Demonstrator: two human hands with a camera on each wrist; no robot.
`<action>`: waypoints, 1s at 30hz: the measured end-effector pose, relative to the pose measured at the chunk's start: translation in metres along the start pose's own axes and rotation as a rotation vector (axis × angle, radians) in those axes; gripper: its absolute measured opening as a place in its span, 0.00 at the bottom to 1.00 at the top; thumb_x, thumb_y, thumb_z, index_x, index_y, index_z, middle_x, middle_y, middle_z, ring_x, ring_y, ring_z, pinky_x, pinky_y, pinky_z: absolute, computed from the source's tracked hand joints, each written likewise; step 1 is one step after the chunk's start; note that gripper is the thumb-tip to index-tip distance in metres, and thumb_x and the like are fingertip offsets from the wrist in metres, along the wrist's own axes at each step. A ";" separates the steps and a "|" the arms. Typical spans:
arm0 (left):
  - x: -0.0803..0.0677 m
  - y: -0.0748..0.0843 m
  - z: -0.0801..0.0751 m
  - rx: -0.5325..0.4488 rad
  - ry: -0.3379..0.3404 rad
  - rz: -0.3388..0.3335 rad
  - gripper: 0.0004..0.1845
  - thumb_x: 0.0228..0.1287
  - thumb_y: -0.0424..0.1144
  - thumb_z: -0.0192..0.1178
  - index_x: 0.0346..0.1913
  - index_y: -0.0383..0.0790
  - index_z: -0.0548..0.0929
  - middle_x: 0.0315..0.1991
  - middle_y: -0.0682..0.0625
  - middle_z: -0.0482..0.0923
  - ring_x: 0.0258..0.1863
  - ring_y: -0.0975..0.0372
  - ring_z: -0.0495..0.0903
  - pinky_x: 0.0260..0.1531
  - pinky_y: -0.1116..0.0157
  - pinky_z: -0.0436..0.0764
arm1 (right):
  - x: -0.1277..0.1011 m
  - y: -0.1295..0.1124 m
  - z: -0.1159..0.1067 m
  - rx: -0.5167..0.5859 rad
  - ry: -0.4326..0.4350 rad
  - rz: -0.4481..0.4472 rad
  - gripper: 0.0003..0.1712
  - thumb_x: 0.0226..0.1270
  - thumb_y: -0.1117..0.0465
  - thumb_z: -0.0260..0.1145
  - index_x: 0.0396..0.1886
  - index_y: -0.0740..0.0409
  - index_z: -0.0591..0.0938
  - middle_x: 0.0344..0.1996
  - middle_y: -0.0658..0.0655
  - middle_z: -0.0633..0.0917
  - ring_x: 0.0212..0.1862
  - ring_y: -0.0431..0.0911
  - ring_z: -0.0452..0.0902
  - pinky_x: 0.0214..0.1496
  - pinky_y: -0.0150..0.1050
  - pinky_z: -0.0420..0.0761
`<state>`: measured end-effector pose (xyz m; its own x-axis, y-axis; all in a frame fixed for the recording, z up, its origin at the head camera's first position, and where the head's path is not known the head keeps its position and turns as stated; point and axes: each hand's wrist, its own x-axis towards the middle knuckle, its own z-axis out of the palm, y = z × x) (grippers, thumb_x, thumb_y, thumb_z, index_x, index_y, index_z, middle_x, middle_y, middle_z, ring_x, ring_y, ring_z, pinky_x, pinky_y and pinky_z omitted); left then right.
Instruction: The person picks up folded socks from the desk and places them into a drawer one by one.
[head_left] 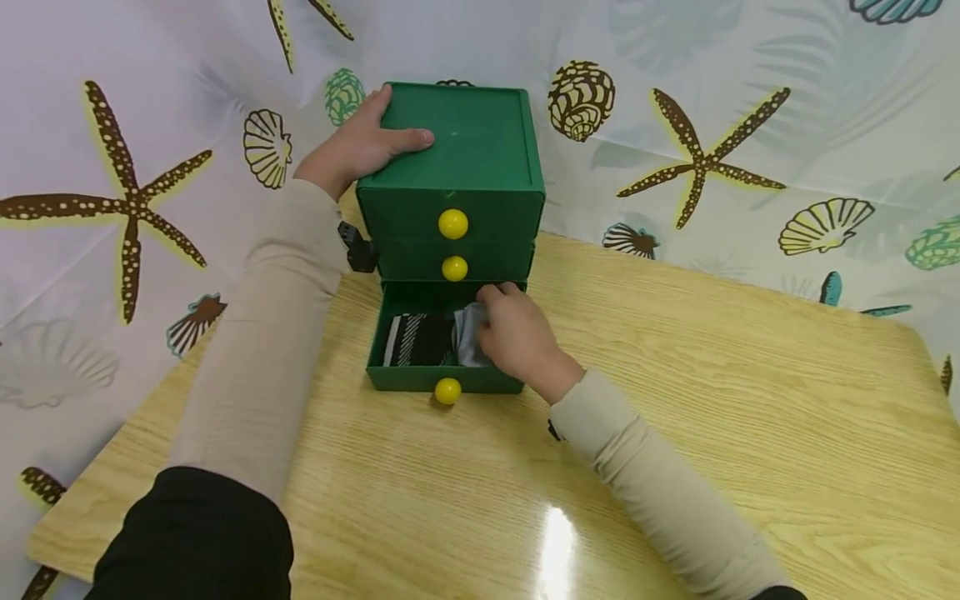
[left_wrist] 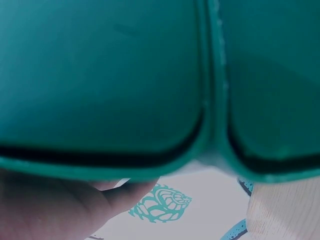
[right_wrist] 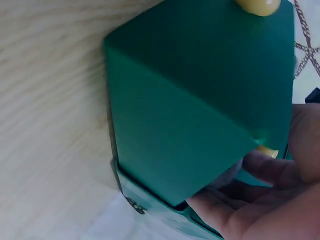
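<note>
A small green cabinet (head_left: 480,146) with yellow ball knobs stands on the table, its bottom drawer (head_left: 405,379) pulled out. Folded black fabric with white stripes (head_left: 420,340), looking like a sock, lies in the drawer's left part. Beside it is a folded grey fabric piece (head_left: 468,337). My right hand (head_left: 519,337) reaches into the right side of the drawer and pinches the grey fabric; its fingertips are partly hidden. My left hand (head_left: 358,148) rests on the cabinet's upper left edge, thumb extended across the top. In the left wrist view, green panels (left_wrist: 100,75) hide much of that hand.
The two upper drawers are closed, with yellow knobs (head_left: 453,223) at their fronts. The wooden table (head_left: 712,375) extends to the right and in front. Behind it hangs a white cloth (head_left: 750,100) printed with starfish and shells.
</note>
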<state>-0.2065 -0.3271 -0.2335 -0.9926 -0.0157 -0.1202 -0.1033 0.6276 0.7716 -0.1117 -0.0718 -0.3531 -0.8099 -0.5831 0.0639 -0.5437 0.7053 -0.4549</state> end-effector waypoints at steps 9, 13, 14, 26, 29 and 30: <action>-0.003 0.003 -0.001 -0.017 0.006 0.005 0.52 0.73 0.59 0.54 0.81 0.54 0.27 0.81 0.55 0.22 0.79 0.58 0.28 0.76 0.56 0.41 | -0.003 -0.003 0.002 -0.329 -0.079 -0.062 0.10 0.74 0.60 0.64 0.49 0.58 0.85 0.39 0.56 0.84 0.41 0.53 0.76 0.49 0.52 0.77; -0.003 0.001 0.000 -0.033 0.001 -0.004 0.53 0.73 0.59 0.55 0.80 0.55 0.26 0.81 0.55 0.22 0.79 0.57 0.29 0.75 0.55 0.41 | 0.002 0.004 0.000 -0.259 -0.237 -0.040 0.20 0.72 0.52 0.69 0.58 0.56 0.84 0.44 0.54 0.85 0.49 0.52 0.79 0.66 0.66 0.65; -0.003 0.001 0.000 -0.032 0.001 -0.004 0.53 0.73 0.59 0.55 0.80 0.55 0.26 0.81 0.55 0.22 0.79 0.57 0.29 0.75 0.55 0.41 | 0.003 0.006 0.000 -0.244 -0.256 -0.038 0.24 0.71 0.49 0.70 0.61 0.55 0.83 0.46 0.54 0.85 0.52 0.52 0.79 0.68 0.69 0.61; -0.002 -0.002 0.001 -0.028 0.000 -0.001 0.53 0.72 0.60 0.55 0.80 0.54 0.26 0.81 0.54 0.23 0.79 0.57 0.30 0.76 0.56 0.42 | 0.002 0.008 -0.006 -0.217 -0.218 -0.095 0.24 0.72 0.54 0.69 0.65 0.53 0.80 0.56 0.56 0.83 0.59 0.55 0.75 0.67 0.65 0.63; -0.002 -0.001 0.001 -0.024 0.004 0.008 0.53 0.73 0.59 0.55 0.81 0.54 0.27 0.81 0.54 0.23 0.79 0.57 0.30 0.76 0.56 0.41 | -0.015 0.002 -0.007 0.040 0.047 -0.073 0.16 0.74 0.56 0.66 0.56 0.58 0.84 0.53 0.57 0.83 0.56 0.54 0.76 0.62 0.56 0.73; -0.001 0.000 0.001 -0.022 0.005 0.011 0.53 0.73 0.59 0.55 0.81 0.54 0.27 0.81 0.54 0.23 0.79 0.58 0.30 0.76 0.56 0.41 | -0.022 -0.001 -0.006 0.158 0.162 -0.074 0.13 0.75 0.58 0.65 0.52 0.60 0.85 0.49 0.57 0.84 0.52 0.53 0.77 0.57 0.52 0.76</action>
<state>-0.2049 -0.3260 -0.2338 -0.9941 -0.0127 -0.1082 -0.0934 0.6104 0.7866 -0.0943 -0.0574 -0.3486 -0.8010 -0.5494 0.2379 -0.5718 0.5842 -0.5760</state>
